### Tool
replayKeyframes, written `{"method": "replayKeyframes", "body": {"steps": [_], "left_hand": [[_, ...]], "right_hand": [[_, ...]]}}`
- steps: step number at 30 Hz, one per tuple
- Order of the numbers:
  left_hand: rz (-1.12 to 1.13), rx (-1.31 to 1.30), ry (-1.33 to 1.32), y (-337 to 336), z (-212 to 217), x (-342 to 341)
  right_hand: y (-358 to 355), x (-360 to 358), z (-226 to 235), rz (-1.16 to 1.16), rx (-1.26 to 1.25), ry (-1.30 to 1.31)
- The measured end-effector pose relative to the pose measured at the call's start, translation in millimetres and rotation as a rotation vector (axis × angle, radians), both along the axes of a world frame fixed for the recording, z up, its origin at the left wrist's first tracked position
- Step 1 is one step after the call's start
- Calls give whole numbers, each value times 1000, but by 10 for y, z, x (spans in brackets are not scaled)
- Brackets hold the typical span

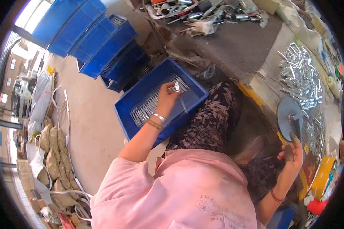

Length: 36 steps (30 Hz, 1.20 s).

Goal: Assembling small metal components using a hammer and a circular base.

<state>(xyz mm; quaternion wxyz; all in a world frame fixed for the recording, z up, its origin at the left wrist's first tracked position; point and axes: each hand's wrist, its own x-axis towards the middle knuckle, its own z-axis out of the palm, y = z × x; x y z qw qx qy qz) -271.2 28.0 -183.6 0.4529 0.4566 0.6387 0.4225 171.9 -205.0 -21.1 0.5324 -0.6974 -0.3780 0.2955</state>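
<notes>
The left hand (166, 97) pinched a small metal pin (177, 86) over the blue crate (128, 126), which held rows of metal rods (151, 103). The right hand (292, 152), fingers loosely curled and holding nothing, touched a grey disc (288, 114) beside loose pins (300, 76).

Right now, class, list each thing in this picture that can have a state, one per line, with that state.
Left hand: holding a small metal piece over the crate.
Right hand: fingers on the round disc's lower edge.
Blue crate: open, partly filled with metal rods in rows.
Round disc: standing on edge.
Stacked blue crates: nested, tilted.
Loose metal rods: heaped.
</notes>
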Motion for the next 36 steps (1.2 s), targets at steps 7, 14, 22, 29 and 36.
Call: {"method": "replayKeyframes", "body": {"steps": [7,14,22,29,36], "left_hand": [[302,-250,367,-126,-1060,-1997],[271,-448,271,-22,-1164,-2015],[179,-243,403,322,-1393,-1583],[279,425,564,419,-830,-1650],[-343,694,166,589,1516,1267]], "right_hand": [[78,7,-100,-48,-6,-34],[35,87,-149,-64,9,-45],[-82,46,-107,-122,44,-93],[162,-153,52,67,40,-7],[96,-212,121,-15,21,33]]}}
